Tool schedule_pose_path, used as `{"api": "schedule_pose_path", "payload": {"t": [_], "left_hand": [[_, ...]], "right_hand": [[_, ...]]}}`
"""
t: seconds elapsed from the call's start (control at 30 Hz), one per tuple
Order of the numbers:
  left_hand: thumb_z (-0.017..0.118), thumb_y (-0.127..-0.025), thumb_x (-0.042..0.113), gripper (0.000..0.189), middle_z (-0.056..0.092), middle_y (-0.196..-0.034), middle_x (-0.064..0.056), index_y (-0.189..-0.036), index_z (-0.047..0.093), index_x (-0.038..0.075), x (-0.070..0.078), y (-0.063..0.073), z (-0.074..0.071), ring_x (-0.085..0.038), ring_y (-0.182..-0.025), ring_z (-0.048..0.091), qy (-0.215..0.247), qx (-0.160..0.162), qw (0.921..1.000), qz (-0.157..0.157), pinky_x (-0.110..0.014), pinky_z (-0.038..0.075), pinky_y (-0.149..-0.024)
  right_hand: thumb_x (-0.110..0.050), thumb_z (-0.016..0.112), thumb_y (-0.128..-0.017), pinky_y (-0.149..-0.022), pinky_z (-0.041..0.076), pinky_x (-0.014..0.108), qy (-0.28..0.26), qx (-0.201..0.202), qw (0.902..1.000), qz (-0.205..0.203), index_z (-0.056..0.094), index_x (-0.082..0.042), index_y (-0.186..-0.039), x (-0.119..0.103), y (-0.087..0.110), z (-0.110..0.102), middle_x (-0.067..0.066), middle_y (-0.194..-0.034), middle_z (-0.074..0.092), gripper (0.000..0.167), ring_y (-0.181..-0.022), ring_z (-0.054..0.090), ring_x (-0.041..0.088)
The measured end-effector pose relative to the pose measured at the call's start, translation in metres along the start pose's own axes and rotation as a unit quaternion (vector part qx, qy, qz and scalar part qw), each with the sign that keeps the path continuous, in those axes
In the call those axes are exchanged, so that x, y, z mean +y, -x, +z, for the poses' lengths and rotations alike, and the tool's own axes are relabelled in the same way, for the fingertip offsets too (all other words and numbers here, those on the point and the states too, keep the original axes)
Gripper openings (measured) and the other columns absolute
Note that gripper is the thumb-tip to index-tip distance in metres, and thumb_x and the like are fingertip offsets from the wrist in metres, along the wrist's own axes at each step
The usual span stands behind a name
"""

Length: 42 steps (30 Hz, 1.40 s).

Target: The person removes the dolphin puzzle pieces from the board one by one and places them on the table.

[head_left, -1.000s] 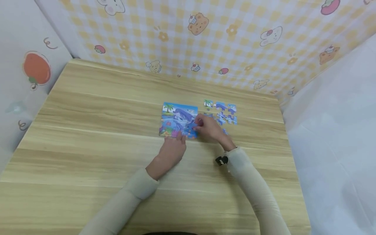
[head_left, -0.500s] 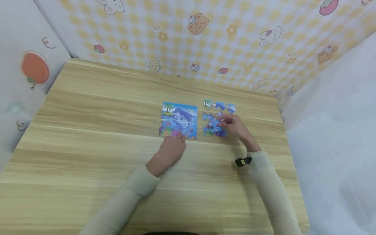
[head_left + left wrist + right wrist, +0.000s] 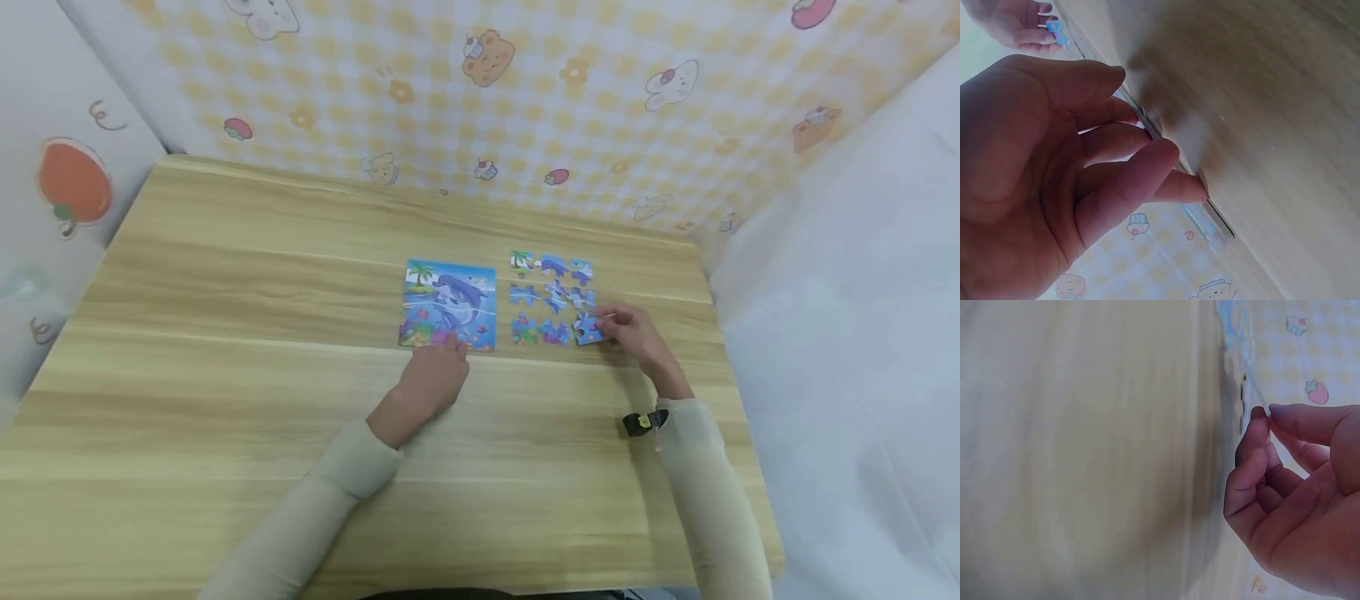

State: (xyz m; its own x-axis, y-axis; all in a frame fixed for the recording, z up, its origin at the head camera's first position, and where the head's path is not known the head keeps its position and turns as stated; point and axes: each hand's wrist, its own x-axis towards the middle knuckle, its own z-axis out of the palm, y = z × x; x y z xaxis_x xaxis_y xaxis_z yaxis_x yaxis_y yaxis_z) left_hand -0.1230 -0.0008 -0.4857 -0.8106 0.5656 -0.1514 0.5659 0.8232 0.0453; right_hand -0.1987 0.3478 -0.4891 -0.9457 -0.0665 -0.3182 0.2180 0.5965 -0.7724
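A square dolphin picture board point(image 3: 459, 296) lies on the table in the head view. My left hand point(image 3: 432, 377) rests its fingertips on the board's near edge; in the left wrist view its thumb stays apart from the other fingers. To the right, my right hand point(image 3: 633, 335) pinches a blue jigsaw piece point(image 3: 588, 329) between thumb and fingers. That piece is tilted at the near right corner of several loose jigsaw pieces point(image 3: 555, 293), which lie in spaced rows. In the right wrist view the pinched piece point(image 3: 1257, 387) appears edge-on, as a thin strip.
The wood-grain table point(image 3: 247, 400) stretches to the left and in front of the board. A yellow checked cloth wall point(image 3: 420, 100) rises behind it. White sheeting point(image 3: 847, 350) borders the right side. A black strap point(image 3: 645, 422) sits at the right wrist.
My right hand has moved from the board's right edge over to the loose pieces, carrying a jigsaw piece to their near right corner. My left hand stays on the board. The head view has shifted slightly.
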Motion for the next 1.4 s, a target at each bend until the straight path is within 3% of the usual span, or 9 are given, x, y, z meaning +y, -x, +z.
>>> {"api": "schedule_pose_path", "payload": {"t": [0.1,0.23,0.4,0.63,0.77,0.93,1.07,1.23,1.4], "left_hand": [[0.056,-0.095,0.009,0.029,0.063,-0.118,-0.020,-0.119,0.067,-0.006,-0.001,0.000,0.001,-0.028,-0.094,0.062,0.005,0.006,1.0000,-0.001,-0.040,0.058,-0.059],[0.057,-0.095,0.009,0.031,0.062,-0.125,-0.023,-0.120,0.067,-0.006,-0.001,-0.001,0.000,-0.032,-0.099,0.064,0.012,0.010,0.9999,0.004,-0.043,0.059,-0.062],[0.059,-0.093,0.008,0.021,0.063,-0.121,-0.020,-0.104,0.073,-0.002,0.000,-0.001,-0.002,-0.032,-0.097,0.063,0.018,0.014,0.9997,0.009,-0.044,0.059,-0.064],[0.053,-0.097,0.008,0.042,0.056,-0.126,-0.020,-0.138,0.053,-0.004,0.003,-0.003,-0.001,-0.030,-0.088,0.061,0.058,-0.008,0.9983,-0.003,-0.046,0.057,-0.060],[0.052,-0.098,0.007,0.038,0.059,-0.121,-0.017,-0.135,0.057,-0.001,0.001,-0.007,-0.001,-0.027,-0.081,0.061,0.060,-0.011,0.9981,-0.009,-0.045,0.056,-0.056],[0.051,-0.097,0.005,0.035,0.061,-0.113,-0.017,-0.130,0.059,-0.004,0.000,-0.010,-0.002,-0.028,-0.089,0.060,0.071,0.000,0.9975,0.004,-0.045,0.057,-0.058],[0.050,-0.097,0.003,0.033,0.060,-0.105,-0.018,-0.126,0.060,-0.008,0.001,-0.006,-0.004,-0.028,-0.086,0.059,0.071,0.005,0.9974,-0.006,-0.048,0.058,-0.061],[0.051,-0.096,0.002,0.026,0.060,-0.095,-0.018,-0.115,0.063,-0.010,0.001,-0.002,-0.006,-0.029,-0.082,0.059,0.063,0.027,0.9976,-0.009,-0.042,0.057,-0.057],[0.053,-0.097,0.004,0.030,0.062,-0.101,-0.018,-0.123,0.061,-0.009,-0.002,0.000,-0.006,-0.027,-0.086,0.061,0.044,0.019,0.9988,-0.007,-0.035,0.055,-0.056]], "right_hand": [[-0.011,0.058,-0.099,-0.061,0.049,0.023,0.003,0.001,1.0000,0.002,0.064,0.001,-0.120,0.004,-0.001,-0.002,0.003,-0.086,0.065,0.025,-0.072,0.055,0.012],[-0.009,0.061,-0.098,-0.057,0.046,0.022,0.001,0.003,1.0000,-0.002,0.066,0.002,-0.117,0.007,0.000,-0.004,0.003,-0.081,0.061,0.023,-0.070,0.053,0.011],[-0.009,0.062,-0.097,-0.058,0.046,0.022,0.011,0.003,0.9999,-0.004,0.065,0.003,-0.117,0.011,0.001,-0.004,0.005,-0.084,0.062,0.023,-0.070,0.054,0.011],[-0.010,0.060,-0.099,-0.058,0.046,0.022,0.017,0.005,0.9998,0.006,0.065,-0.001,-0.116,0.014,-0.001,-0.001,0.004,-0.084,0.060,0.020,-0.072,0.053,0.014],[-0.010,0.060,-0.099,-0.059,0.046,0.022,0.015,-0.006,0.9999,-0.001,0.064,-0.001,-0.118,0.012,-0.004,-0.001,0.004,-0.084,0.059,0.021,-0.073,0.053,0.014],[-0.007,0.058,-0.099,-0.060,0.045,0.022,0.011,-0.003,0.9999,0.009,0.064,0.000,-0.117,0.012,-0.002,-0.003,0.003,-0.082,0.057,0.020,-0.072,0.052,0.015],[-0.006,0.058,-0.098,-0.063,0.045,0.023,0.031,0.005,0.9995,-0.007,0.064,0.000,-0.114,0.012,-0.001,0.001,0.005,-0.086,0.061,0.018,-0.075,0.052,0.015],[-0.004,0.058,-0.096,-0.067,0.043,0.025,0.068,0.025,0.9972,-0.020,0.066,-0.001,-0.109,0.013,0.002,0.005,0.010,-0.092,0.064,0.015,-0.076,0.051,0.017],[-0.007,0.059,-0.097,-0.070,0.043,0.027,0.075,0.030,0.9966,-0.018,0.066,-0.002,-0.108,0.012,0.003,0.007,0.013,-0.096,0.067,0.014,-0.079,0.052,0.018]]}}
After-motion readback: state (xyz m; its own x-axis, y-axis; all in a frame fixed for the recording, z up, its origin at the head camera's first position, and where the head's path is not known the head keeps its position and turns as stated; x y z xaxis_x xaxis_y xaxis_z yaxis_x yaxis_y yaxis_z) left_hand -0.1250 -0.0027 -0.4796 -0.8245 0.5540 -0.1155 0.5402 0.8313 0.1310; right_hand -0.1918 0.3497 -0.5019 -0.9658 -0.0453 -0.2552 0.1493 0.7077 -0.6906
